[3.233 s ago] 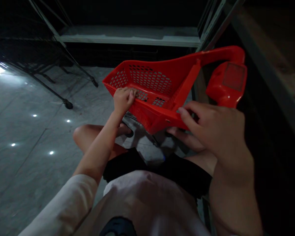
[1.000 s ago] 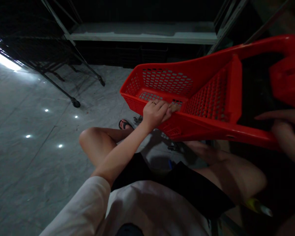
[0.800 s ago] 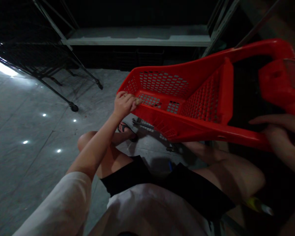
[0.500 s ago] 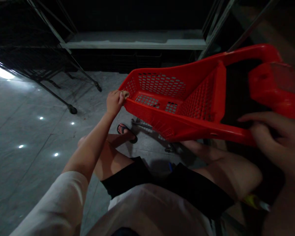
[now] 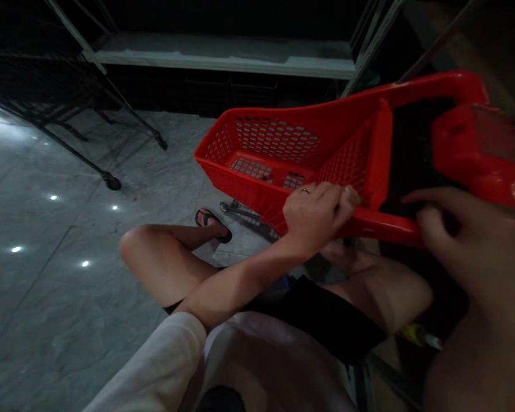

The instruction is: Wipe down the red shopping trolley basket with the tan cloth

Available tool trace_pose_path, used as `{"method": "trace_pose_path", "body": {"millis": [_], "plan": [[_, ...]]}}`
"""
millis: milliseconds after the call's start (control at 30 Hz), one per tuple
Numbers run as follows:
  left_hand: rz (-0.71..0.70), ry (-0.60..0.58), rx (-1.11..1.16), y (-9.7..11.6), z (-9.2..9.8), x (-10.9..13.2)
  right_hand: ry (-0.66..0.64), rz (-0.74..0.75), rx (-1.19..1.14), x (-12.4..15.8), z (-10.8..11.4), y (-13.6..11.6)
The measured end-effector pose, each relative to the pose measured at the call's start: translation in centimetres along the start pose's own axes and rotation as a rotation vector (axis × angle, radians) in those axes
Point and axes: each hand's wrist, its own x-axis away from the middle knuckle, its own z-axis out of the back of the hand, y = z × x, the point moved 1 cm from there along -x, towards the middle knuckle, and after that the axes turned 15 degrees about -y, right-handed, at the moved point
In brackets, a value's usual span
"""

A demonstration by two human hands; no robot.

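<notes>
A red plastic shopping cart (image 5: 261, 191) with a perforated basket stands tilted across the view in front of my seated legs. My left hand (image 5: 317, 214) is closed at the near side rim of the basket, a ring on one finger. It pinches a small tan rag (image 5: 351, 195) against the rim, mostly hidden by the fingers. My right hand (image 5: 459, 229) is wrapped round the near side bar close to the handle end, index finger stretched over it. The right palm is in shadow.
Behind the cart runs a metal shelf (image 5: 223, 62) with dark crates beneath. A dark wheeled cart (image 5: 68, 134) stands at the left on the grey floor (image 5: 47, 309). A yellow bottle-like item (image 5: 414, 333) lies low at the right.
My left hand has slid with the rag from the far left corner of the basket rightward along the near rim. My right hand keeps its hold. The view has shifted slightly.
</notes>
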Motion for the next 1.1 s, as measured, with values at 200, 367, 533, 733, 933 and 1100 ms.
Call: {"method": "trace_pose_path", "body": {"millis": [200,367,533,733,933,1100], "plan": [[-0.299,-0.017,-0.097,-0.7,2.1,-0.3,0.087,-0.018,-0.017,-0.4,0.7,-1.8],[-0.642,-0.008,-0.224,-10.4,3.6,-1.5,-0.017,-0.036,-0.054,-0.1,1.1,-2.4],[-0.373,-0.063,-0.16,-22.6,6.3,-3.0,-0.039,-0.031,-0.111,-0.2,1.7,-3.1],[0.108,0.358,-0.003,-23.1,5.3,-3.3,0.041,-0.014,-0.091,-0.1,2.3,-5.2],[0.031,0.25,0.14,-4.1,3.3,-0.3,0.057,-0.122,-0.246,-0.4,3.4,-7.8],[-0.104,-0.078,0.0,3.9,5.4,1.8,0.004,-0.181,-0.316,-0.6,3.6,-8.5]]}}
